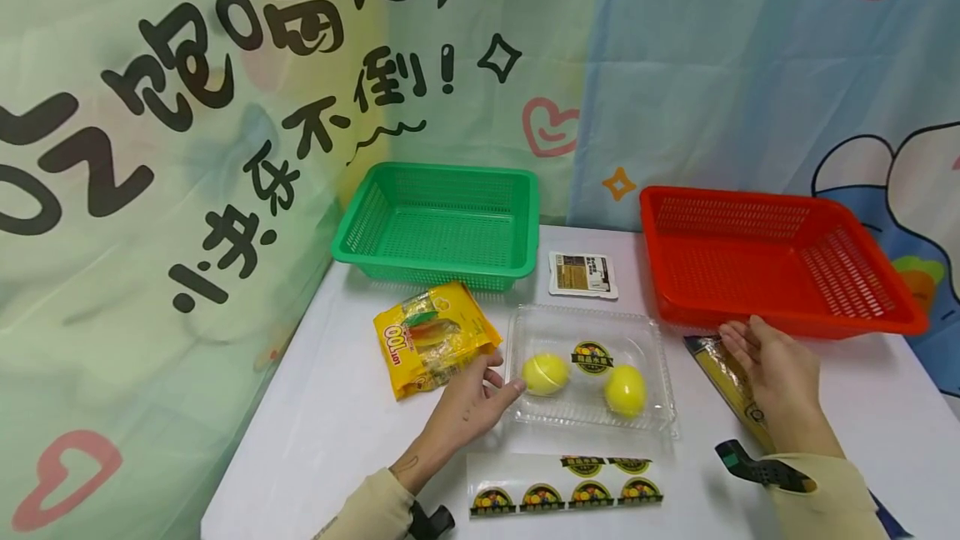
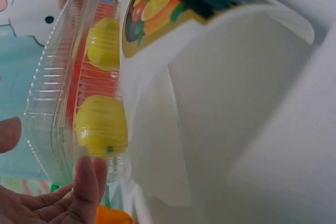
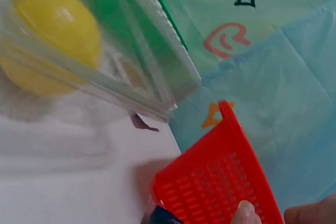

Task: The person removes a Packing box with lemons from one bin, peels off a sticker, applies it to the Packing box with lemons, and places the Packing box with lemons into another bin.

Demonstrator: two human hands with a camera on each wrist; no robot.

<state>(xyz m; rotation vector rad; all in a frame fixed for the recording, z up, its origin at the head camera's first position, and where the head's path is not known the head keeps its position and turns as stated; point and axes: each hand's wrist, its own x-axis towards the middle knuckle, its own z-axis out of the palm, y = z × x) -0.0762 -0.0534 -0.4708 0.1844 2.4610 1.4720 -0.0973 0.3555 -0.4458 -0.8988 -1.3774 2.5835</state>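
Note:
A clear plastic box with a fruit sticker on its lid stands in the middle of the table, holding two lemons. My left hand is at the box's left side with relaxed fingers, the thumb pointing toward the near lemon. Its fingertips overlap the lower corner of a yellow snack bag in the head view. On the right, my right hand hangs over a gold-and-black packet, fingers loosely bent. Its fingertips are right by the front edge of a red basket.
Behind the yellow bag stands a green basket. A small white packet lies between the two baskets. At the front, a sheet of fruit stickers lies with one edge curling up in the left wrist view. Printed cloth hangs behind the table.

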